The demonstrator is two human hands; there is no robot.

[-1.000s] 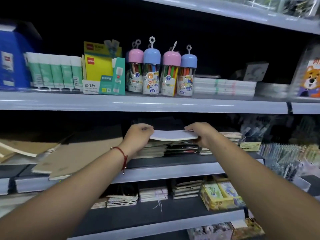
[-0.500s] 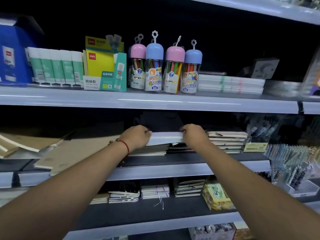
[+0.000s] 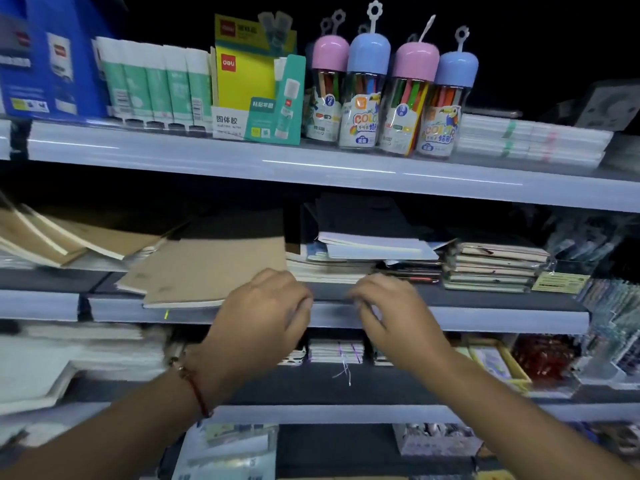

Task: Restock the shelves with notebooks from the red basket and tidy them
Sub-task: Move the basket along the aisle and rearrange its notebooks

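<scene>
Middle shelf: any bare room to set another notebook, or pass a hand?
Bare dark strip along the middle shelf front, right of the right hand, below the tied stack. A dark gap opens above the white notebook. Left is crowded: the brown kraft notebook overhangs the edge.

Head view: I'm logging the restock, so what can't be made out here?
- Red basket: outside the head view.
- Right hand fingers: motion-blurred; grip unclear.
- Left hand: fingers curled, apparently empty.
- Notebooks on the lower shelf: partly hidden behind both hands.
- Shelf back above the white notebook: too dark.
</scene>
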